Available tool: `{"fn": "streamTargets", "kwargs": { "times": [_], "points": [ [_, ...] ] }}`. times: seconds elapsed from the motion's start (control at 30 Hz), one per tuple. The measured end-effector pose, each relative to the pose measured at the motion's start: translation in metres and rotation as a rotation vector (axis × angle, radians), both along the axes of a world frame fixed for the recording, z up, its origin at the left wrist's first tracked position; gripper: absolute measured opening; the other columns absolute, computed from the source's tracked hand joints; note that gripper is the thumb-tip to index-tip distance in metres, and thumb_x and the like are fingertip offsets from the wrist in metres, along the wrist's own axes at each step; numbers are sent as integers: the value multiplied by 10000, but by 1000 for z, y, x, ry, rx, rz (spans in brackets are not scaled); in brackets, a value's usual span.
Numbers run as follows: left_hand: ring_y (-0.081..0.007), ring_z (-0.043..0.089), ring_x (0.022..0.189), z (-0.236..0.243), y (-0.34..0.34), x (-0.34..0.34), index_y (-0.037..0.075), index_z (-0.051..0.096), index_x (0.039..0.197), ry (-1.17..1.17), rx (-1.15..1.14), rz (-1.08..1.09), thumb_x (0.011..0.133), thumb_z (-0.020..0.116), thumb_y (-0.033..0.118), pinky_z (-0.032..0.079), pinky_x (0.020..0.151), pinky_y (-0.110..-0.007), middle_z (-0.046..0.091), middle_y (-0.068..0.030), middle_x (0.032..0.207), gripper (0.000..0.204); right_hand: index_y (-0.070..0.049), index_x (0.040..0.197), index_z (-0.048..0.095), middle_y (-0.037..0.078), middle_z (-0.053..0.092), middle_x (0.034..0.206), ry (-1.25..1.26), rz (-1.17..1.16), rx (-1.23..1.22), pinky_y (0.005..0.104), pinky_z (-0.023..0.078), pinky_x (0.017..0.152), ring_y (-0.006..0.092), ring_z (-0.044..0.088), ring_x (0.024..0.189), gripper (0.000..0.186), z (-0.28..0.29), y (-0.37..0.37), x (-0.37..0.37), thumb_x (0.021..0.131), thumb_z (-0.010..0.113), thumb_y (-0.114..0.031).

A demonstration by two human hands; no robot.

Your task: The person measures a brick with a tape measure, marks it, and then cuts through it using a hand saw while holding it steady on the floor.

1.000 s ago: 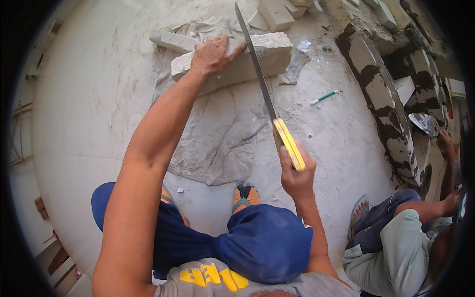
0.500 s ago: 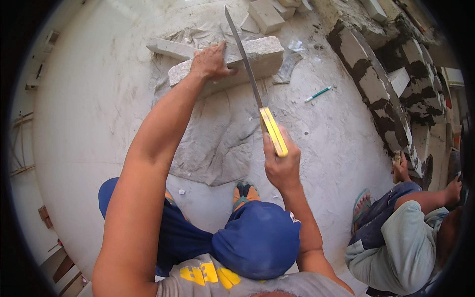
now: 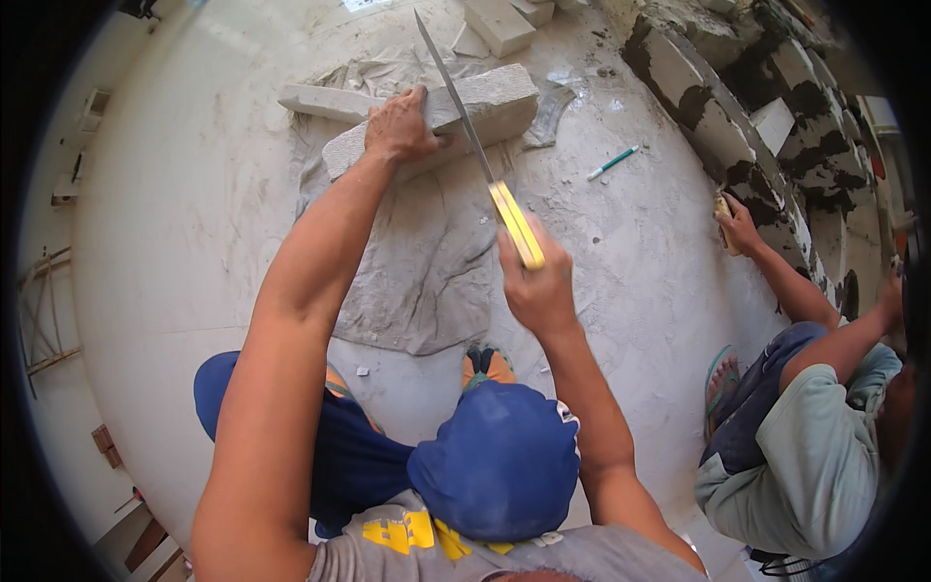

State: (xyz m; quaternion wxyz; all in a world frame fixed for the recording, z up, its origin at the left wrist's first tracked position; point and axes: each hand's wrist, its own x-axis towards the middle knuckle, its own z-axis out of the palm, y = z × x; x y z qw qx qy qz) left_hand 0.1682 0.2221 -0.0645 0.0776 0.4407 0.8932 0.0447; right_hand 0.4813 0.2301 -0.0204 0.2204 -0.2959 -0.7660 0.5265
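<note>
A long, pale block (image 3: 485,107) with a rough, ridged top lies crosswise on a crumpled grey sheet (image 3: 417,281) on the floor. My left hand (image 3: 401,126) grips it left of centre, fingers over the top and thumb on the near side. In my right hand (image 3: 540,281) is a handsaw (image 3: 454,95), held by its yellow handle. Its long blade points away from me and crosses the block just right of my left hand. How deep the blade sits in the block, I cannot tell.
A thinner pale piece (image 3: 330,101) lies behind the block's left end. More pale blocks (image 3: 499,26) are farther back. A green-and-white pen (image 3: 613,163) lies on the floor. At right, a co-worker's hand (image 3: 740,229) holds a tool beside a mortar-smeared block wall (image 3: 722,126).
My right hand and the saw have moved forward, away from me, while my left hand stays on the block. The co-worker's hand has reached farther up along the wall.
</note>
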Motion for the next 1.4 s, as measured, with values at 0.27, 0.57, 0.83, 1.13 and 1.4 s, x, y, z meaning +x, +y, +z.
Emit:
{"fn": "streamTargets", "kwargs": {
  "times": [0.27, 0.57, 0.83, 1.13, 1.4],
  "points": [
    [-349, 668, 1296, -8, -13, 0, 68, 602, 1300, 89, 105, -11, 718, 934, 583, 472, 1095, -551, 723, -145, 1314, 845, 82, 1404, 618, 321, 727, 1228, 2, 0, 39, 446, 627, 859, 470, 758, 1080, 418, -2, -27, 44, 1026, 685, -83],
    [-295, 621, 1371, 3, -11, -12, 90, 589, 1413, 34, -42, 38, 744, 931, 556, 448, 1131, -541, 689, -95, 1409, 883, 93, 1432, 601, 316, 719, 1312, -39, 46, 1, 427, 631, 904, 418, 771, 1149, 456, -6, -39, 91, 1001, 694, -26],
    [-320, 642, 1342, -4, -1, 11, 83, 589, 1380, 89, 88, -25, 726, 942, 568, 461, 1097, -570, 700, -126, 1375, 888, 4, 1119, 651, 292, 705, 985, -3, -64, 86, 543, 558, 752, 556, 665, 948, 227, 4, 27, -57, 1065, 655, -217],
    [-317, 649, 1333, -5, -16, -10, 82, 596, 1322, 76, 22, 9, 722, 945, 571, 469, 1070, -582, 711, -113, 1336, 849, 85, 1400, 631, 294, 748, 1218, -58, 14, 29, 427, 626, 879, 430, 779, 1084, 415, 15, -47, 122, 1011, 682, -52],
    [-287, 624, 1358, -1, 4, 9, 102, 615, 1360, 71, 23, 19, 754, 919, 570, 451, 1112, -552, 691, -84, 1389, 824, 18, 1107, 646, 296, 692, 941, -75, -6, 111, 555, 549, 750, 542, 667, 921, 218, 7, 38, -57, 1041, 665, -188]
  ]
}}
